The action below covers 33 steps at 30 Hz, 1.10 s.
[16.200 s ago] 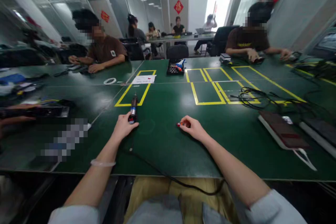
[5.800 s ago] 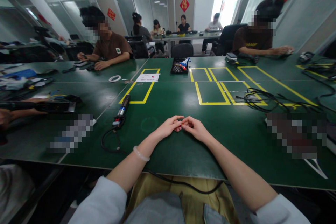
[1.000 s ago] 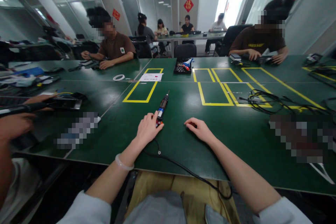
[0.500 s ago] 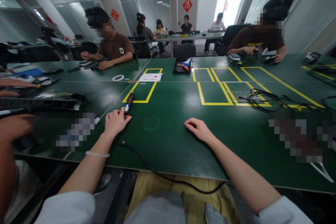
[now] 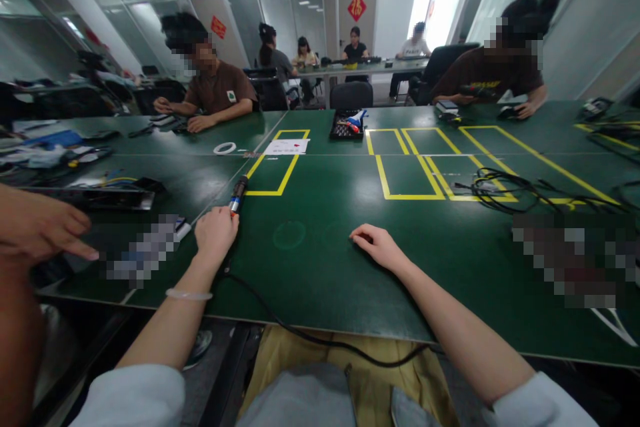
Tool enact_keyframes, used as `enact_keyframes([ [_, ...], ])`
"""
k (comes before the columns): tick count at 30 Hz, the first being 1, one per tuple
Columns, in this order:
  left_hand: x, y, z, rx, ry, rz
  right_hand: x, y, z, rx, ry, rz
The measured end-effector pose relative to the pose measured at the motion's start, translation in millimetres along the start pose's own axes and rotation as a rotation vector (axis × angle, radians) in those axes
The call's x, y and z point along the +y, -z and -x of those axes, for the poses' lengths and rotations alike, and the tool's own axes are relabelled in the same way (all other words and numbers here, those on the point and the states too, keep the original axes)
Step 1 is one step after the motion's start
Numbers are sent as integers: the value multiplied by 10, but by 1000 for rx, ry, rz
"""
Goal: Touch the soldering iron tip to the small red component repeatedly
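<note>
My left hand (image 5: 216, 238) is closed round the rear of a slim cylindrical electric screwdriver (image 5: 238, 195). The screwdriver has a black front and a blue-and-silver band, with a bit of orange beside my fingers. It points away from me over the green table. A black cord (image 5: 265, 307) runs from behind this hand, over the table edge and across my lap. Resting on the tabletop, my right hand (image 5: 377, 245) has loosely curled fingers with nothing visible in them.
Yellow tape (image 5: 414, 198) marks rectangles on the green table (image 5: 320, 287). A black tray (image 5: 347, 127) of tools stands farther back, near a white paper (image 5: 287, 147) and a tape roll (image 5: 225, 148). Coiled cables (image 5: 505, 190) lie at right. A co-worker's hand (image 5: 50, 227) reaches in from the left.
My left hand has closed round the screwdriver and shifted it slightly left. My right hand has stayed put. The co-worker's hand at left has moved farther into view.
</note>
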State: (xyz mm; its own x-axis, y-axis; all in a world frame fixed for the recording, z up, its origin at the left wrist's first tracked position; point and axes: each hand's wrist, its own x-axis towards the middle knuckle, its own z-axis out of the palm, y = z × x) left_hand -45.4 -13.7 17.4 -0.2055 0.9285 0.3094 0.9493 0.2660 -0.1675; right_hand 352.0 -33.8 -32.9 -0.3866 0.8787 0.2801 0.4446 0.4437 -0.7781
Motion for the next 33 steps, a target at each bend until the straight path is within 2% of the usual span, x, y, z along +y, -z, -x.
enact_keyframes([
  [2, 111, 76, -3, -8, 20, 59, 2, 2, -3, -1, 1, 3],
  [4, 307, 164, 23, -47, 4, 195, 3, 4, -4, -2, 3, 0],
  [6, 588, 240, 84, -100, -81, 404, 4, 5, -3, 0, 3, -6],
  [8, 926, 285, 171, -172, -228, 658, 7, 3, 0, 2, 0, -14],
  [12, 1589, 273, 376, -461, -479, 1136, 21, -10, 7, -16, -5, -88],
  [15, 1904, 231, 505, -686, -551, 1357, 11, -21, 10, -58, 11, -188],
  [18, 2009, 216, 578, -752, -604, 1434, -30, -28, 9, -90, 24, -208],
  [22, 1980, 204, 603, -743, -612, 1453, -69, -41, 8, -98, 16, -220],
  [29, 1973, 109, 595, -789, -515, 1558, 16, -37, -14, -20, -66, -266],
  [33, 1955, 92, 593, -780, -565, 1563, 52, -18, -29, -8, -117, -323],
])
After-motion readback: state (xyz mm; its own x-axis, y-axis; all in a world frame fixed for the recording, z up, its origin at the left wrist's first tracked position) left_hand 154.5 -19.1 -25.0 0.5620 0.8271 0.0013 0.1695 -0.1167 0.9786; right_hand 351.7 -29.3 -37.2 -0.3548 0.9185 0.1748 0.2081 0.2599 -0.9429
